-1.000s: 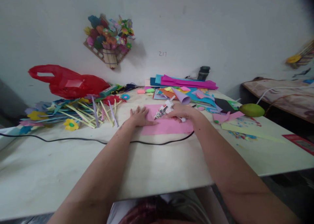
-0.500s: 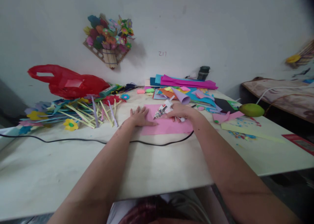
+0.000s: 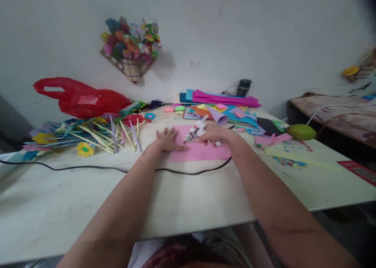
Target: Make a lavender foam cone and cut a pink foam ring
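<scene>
Right hand grips glue gun; wall vase holds flowers.

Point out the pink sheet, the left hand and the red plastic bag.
Pink sheet point(image 3: 196, 153): head view, on its bare near part.
Left hand point(image 3: 168, 142): head view, on its back.
Red plastic bag point(image 3: 105, 103): head view, on its body.
</scene>
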Tool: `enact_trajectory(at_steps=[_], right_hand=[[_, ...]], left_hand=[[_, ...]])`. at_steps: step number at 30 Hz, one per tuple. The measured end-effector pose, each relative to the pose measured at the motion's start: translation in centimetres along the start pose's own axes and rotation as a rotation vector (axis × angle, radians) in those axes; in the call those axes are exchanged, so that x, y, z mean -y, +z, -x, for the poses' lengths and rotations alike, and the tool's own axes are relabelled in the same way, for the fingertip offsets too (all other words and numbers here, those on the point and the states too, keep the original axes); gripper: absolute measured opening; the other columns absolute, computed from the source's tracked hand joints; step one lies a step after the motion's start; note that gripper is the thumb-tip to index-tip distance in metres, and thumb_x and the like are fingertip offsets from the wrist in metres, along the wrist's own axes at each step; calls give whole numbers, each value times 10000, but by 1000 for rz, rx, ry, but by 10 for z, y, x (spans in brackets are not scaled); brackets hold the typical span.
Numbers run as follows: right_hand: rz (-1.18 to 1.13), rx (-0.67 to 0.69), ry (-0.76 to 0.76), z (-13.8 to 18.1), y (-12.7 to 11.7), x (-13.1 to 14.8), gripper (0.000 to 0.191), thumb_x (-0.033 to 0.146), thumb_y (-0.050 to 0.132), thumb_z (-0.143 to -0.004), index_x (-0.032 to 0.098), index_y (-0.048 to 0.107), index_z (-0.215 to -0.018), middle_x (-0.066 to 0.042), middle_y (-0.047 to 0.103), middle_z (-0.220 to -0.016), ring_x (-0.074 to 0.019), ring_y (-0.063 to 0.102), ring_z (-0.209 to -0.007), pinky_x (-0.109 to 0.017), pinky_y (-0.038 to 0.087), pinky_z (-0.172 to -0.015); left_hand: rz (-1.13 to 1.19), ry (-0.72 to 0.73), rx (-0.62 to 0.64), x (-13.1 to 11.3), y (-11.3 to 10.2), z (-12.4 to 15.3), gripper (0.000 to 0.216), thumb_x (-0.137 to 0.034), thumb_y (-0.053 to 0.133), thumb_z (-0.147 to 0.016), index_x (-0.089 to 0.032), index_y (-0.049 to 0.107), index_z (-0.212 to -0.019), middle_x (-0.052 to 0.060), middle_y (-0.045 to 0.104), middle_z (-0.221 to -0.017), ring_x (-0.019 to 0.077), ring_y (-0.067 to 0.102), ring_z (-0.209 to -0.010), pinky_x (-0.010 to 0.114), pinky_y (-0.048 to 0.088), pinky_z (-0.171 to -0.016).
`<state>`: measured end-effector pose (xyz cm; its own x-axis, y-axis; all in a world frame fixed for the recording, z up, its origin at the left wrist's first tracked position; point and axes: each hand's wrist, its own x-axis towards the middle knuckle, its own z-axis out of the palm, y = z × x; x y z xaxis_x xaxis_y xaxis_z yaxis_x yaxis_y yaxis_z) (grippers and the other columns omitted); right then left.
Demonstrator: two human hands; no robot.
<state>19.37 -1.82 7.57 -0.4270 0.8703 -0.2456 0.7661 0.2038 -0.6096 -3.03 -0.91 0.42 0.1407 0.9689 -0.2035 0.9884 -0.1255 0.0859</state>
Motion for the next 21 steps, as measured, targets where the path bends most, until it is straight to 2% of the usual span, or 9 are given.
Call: enact_trajectory(at_steps=[8,13,21], right_hand=[[-22,28,16,-1,-9,-12,363,351,736,-696,166,525,-926,-6,644,-604,-100,512,-404,-219,365,-381],[-64,60,17,4,-16,-19,406,334,726,-697,167,510,-998,-16,677,-644,-94,506,-408,-213,348,-385],[-90,43,8,8,-14,-10,311,269,724,-710,164,529,-928,-43,695,-683,-77,480,-404,-203,345,-389]], left_hand=[[-23,7,-5,1,1,-2,1145,-886,371,-615,-271,64,-1531,24,-22,-1590,362,-111,-1442,660,-61,-1093],[-21,13,1,1,-1,0,1182,-897,379,-594,-254,56,-1531,22,-26,-1589,372,-112,-1440,671,-64,-1085],[-31,6,-1,3,2,-4,1160,-892,370,-608,-267,47,-1531,16,-22,-1591,370,-111,-1441,671,-55,-1089]])
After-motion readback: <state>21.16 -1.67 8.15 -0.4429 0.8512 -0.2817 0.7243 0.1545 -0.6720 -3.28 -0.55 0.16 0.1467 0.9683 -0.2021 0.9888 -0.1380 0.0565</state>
